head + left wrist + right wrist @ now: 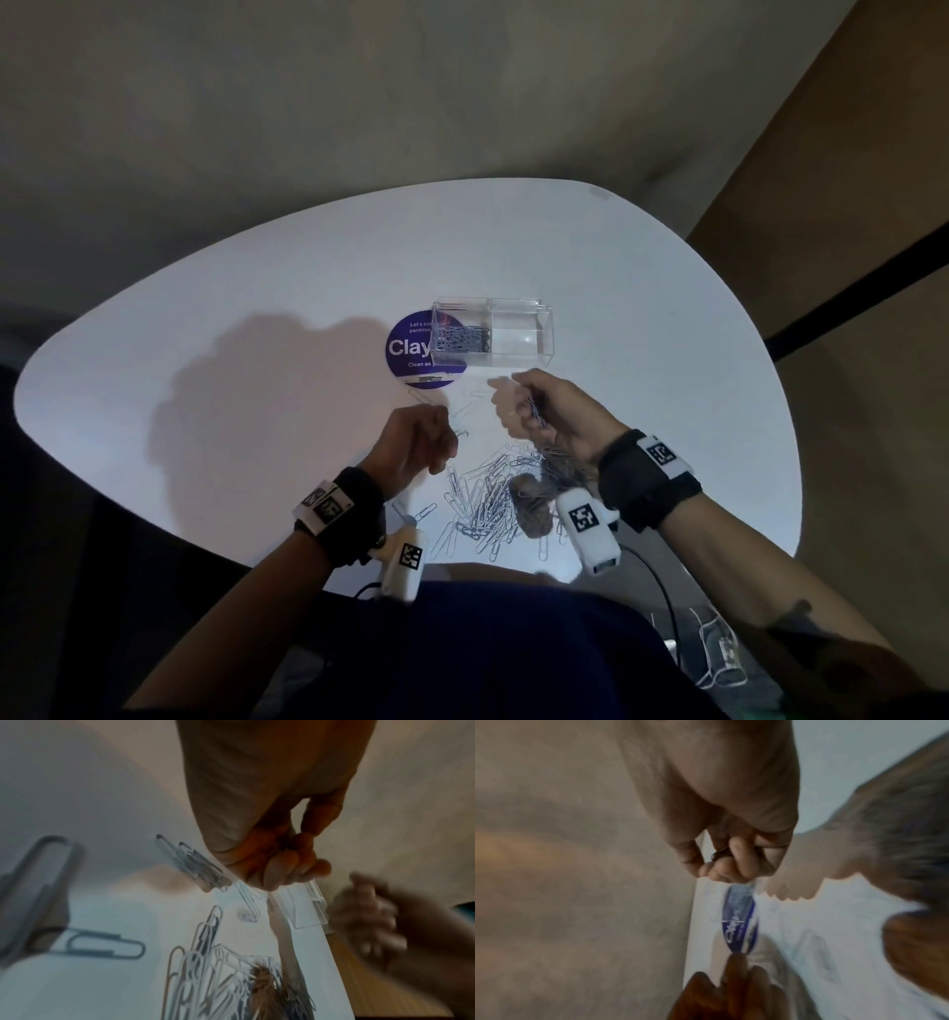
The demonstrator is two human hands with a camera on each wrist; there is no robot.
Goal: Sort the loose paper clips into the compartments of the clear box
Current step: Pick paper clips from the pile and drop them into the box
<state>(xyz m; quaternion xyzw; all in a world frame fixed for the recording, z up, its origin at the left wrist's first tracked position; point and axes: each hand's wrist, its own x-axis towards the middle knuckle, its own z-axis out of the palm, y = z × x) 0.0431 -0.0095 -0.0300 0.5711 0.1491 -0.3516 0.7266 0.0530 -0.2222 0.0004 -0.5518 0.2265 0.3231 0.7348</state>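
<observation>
A clear box with two compartments stands on the white table. Its left compartment holds several paper clips; the right one looks bare. My right hand hovers just in front of the box, fingers curled round a few bluish clips, which show dark in the fist. My left hand is curled to the left of it, with a thin clip end poking from its fingers. A loose pile of clips lies near the table's front edge.
A round blue sticker lies under the box's left end. Single clips are scattered between the sticker and the pile. The table's near edge runs just behind my wrists. Cables lie on the floor at the lower right.
</observation>
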